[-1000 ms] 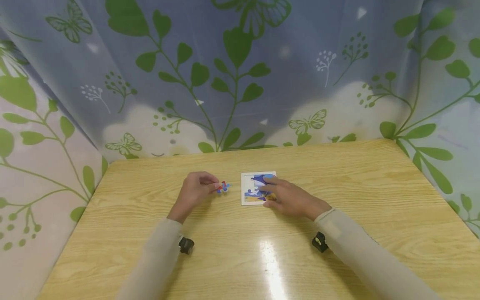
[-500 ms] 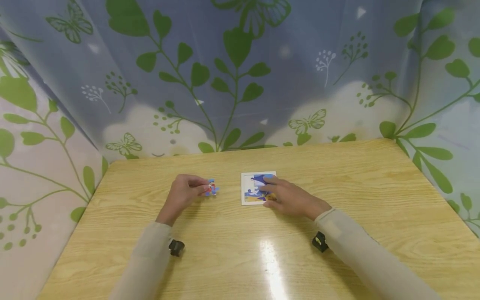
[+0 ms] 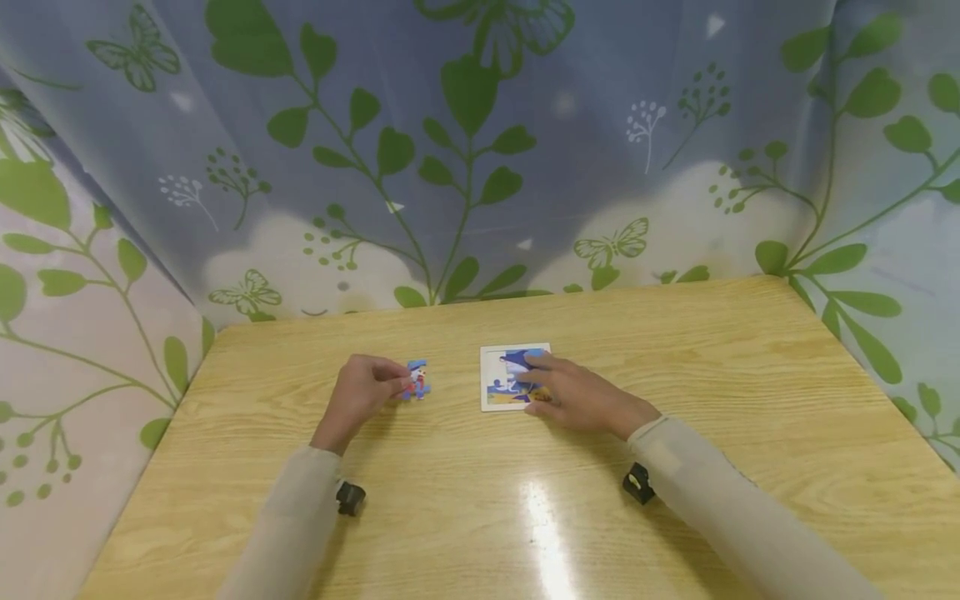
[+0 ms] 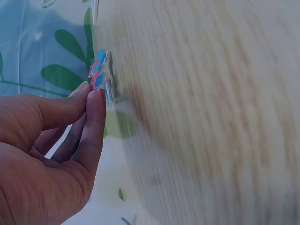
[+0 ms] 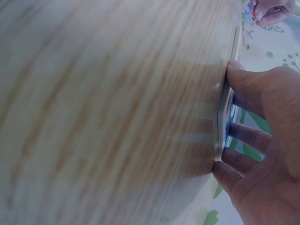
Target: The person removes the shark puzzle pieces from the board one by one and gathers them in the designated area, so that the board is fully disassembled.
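Between thumb and fingertips, my left hand (image 3: 363,393) pinches a jigsaw puzzle piece (image 3: 417,380), blue, red and white with knobbed edges. The left wrist view shows that puzzle piece (image 4: 99,70) edge-on, standing out from the fingertips close over the table. To its right lies a square puzzle board (image 3: 495,407) with a white frame. Blue and orange pieces fill part of the board, and a pale area shows at its upper left. My right hand (image 3: 577,396) rests on the board's right side, fingers spread and fairly straight, thumb at the near edge. It covers part of the picture.
A light wood-grain table (image 3: 450,500) carries the board, with a bright glare streak toward its front. Behind it and along both sides hangs a curtain (image 3: 555,183) printed with leaves and butterflies. Black wrist cameras (image 3: 638,483) sit on both sleeves.
My left hand has drawn back to the left, away from the board, and the pinched puzzle piece has turned so its picture faces up more. The right hand stays on the board.
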Available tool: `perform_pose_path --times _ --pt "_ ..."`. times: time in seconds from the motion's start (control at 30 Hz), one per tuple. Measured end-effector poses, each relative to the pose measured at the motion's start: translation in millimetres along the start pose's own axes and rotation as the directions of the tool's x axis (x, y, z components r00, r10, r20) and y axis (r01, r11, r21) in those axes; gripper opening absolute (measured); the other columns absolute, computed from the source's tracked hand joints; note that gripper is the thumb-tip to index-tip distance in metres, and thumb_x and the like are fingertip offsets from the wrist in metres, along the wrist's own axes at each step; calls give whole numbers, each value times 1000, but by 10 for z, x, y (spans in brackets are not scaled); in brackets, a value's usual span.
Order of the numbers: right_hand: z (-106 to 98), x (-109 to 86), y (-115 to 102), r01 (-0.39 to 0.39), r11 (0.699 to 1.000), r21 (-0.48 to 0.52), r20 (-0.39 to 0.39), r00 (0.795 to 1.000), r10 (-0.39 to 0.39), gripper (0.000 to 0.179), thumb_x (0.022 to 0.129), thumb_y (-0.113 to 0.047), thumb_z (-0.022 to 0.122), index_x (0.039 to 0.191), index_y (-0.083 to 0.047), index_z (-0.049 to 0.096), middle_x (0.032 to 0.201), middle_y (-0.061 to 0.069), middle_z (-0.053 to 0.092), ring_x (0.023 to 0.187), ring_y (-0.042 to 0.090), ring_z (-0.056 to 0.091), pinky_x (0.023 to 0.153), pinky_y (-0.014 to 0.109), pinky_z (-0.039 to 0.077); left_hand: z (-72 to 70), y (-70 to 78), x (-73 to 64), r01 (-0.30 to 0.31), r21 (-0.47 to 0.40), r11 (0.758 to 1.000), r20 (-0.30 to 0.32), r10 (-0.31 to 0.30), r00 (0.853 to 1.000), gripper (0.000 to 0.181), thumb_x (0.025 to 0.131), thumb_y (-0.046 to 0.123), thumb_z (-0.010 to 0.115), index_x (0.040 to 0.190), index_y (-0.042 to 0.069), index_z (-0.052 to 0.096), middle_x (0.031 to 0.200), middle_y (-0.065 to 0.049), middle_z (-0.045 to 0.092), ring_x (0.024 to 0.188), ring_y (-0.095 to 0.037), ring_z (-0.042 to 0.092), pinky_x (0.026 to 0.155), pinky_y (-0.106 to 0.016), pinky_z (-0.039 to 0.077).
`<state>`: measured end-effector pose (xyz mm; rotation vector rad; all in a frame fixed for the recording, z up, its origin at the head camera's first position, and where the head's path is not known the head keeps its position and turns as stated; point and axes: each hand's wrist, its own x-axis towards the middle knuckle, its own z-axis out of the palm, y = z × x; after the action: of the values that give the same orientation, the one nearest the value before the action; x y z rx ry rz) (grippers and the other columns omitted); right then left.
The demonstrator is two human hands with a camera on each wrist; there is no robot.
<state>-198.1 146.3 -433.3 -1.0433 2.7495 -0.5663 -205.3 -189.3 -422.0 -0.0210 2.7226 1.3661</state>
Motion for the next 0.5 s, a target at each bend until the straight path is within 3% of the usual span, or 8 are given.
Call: perform_pose_path --times 0.13,0.3,0.5 --pt "5 0 4 2 1000 1 -1 1000 -2 50 101 -29 65 141 0 56 156 25 37 146 41 33 116 54 29 12 -21 11 16 24 1000 -1 -16 1000 10 90 6 76 96 -1 78 93 -14 76 75 -17 70 66 -25 54" --pt "3 -4 8 11 1000 9 -4 1000 -11 49 101 -27 65 141 1 56 155 25 38 146 40 33 117 53 30 24 -20 8 50 34 998 20 -51 999 10 92 7 74 98 0 78 96 -13 75 76 -17 70 69 -31 57" --pt "14 -4 15 13 1000 7 -7 1000 -13 49 101 -28 65 141 0 56 156 24 38 146 40 33 116 53 30 31 -14 7 44 63 997 17 -45 999 11 93 7 73 99 0 78 98 -14 75 76 -16 70 68 -31 56"
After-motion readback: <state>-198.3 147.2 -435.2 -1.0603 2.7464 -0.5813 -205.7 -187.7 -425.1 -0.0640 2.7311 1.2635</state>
